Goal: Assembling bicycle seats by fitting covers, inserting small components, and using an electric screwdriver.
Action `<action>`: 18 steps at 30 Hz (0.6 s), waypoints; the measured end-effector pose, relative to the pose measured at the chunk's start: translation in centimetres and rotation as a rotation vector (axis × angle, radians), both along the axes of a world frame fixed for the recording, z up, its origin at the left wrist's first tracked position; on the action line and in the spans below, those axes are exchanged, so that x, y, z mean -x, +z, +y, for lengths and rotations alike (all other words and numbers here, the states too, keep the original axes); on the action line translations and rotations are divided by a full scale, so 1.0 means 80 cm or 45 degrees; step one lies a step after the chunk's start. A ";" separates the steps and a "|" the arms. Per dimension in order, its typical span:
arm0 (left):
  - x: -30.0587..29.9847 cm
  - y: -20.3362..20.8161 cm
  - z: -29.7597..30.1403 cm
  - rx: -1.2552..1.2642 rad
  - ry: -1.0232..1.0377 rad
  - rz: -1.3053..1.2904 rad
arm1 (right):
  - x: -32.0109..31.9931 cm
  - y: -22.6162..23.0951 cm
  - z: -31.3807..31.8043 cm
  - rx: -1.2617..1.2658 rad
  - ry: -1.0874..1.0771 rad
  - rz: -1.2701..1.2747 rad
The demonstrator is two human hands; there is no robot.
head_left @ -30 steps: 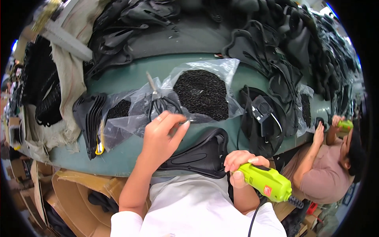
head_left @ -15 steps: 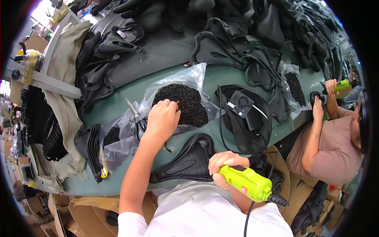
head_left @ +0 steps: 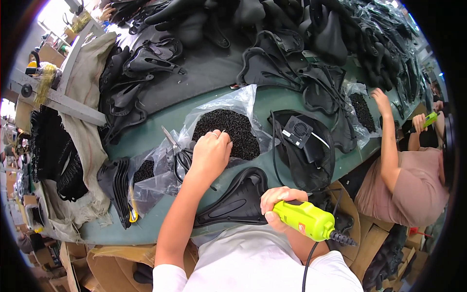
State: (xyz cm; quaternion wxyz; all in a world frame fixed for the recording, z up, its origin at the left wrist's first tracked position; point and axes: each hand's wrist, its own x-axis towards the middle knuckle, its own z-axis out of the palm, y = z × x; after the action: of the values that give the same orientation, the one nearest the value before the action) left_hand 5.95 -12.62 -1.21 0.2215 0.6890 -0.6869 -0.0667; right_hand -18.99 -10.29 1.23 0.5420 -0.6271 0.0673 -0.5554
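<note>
My left hand (head_left: 211, 154) is at the near edge of a heap of small black screws (head_left: 238, 127) in an opened clear plastic bag (head_left: 248, 97). Its fingers are drawn together; whatever sits between the fingertips is too small to make out. In my right hand (head_left: 278, 203) is a lime-green electric screwdriver (head_left: 305, 220), its black cable running down past my sleeve. A black plastic bicycle saddle base (head_left: 238, 198) lies between my arms at the table's near edge. Scissors (head_left: 171, 140) with dark handles rest left of my left hand.
To the right lies a black mesh-like saddle piece (head_left: 304, 170) with a small fan (head_left: 296, 130) on it. Saddle shells (head_left: 272, 63) crowd the table's far side. Stacked black parts (head_left: 116, 182) stand at left. At right, a person (head_left: 399, 170) reaches toward another screw bag (head_left: 361, 109).
My left hand stays at the screws, appearing slightly right and lower as the whole view shifts. The right hand keeps hold of the screwdriver. The co-worker's arm has moved up toward their screw bag.
</note>
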 end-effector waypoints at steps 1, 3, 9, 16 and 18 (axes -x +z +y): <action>-0.002 0.000 0.001 0.005 0.000 0.001 | 0.000 0.000 0.002 0.005 0.000 0.001; -0.004 0.000 0.002 -0.020 0.048 -0.033 | -0.001 -0.002 0.005 -0.141 0.009 -0.009; -0.011 -0.006 -0.001 -0.011 -0.121 -0.093 | 0.000 0.006 0.005 -0.189 -0.022 0.066; -0.008 0.007 0.009 0.234 -0.005 0.013 | 0.001 0.038 0.002 -0.248 -0.045 -0.014; 0.018 0.047 0.033 0.171 -0.187 0.384 | 0.003 0.044 -0.006 -0.199 -0.114 0.003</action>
State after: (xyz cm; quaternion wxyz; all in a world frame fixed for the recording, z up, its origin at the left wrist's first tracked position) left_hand 4.47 -9.98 2.59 0.3621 0.6028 -0.6972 -0.1394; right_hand -19.20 -10.74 4.77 0.5641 -0.5798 0.1390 -0.5712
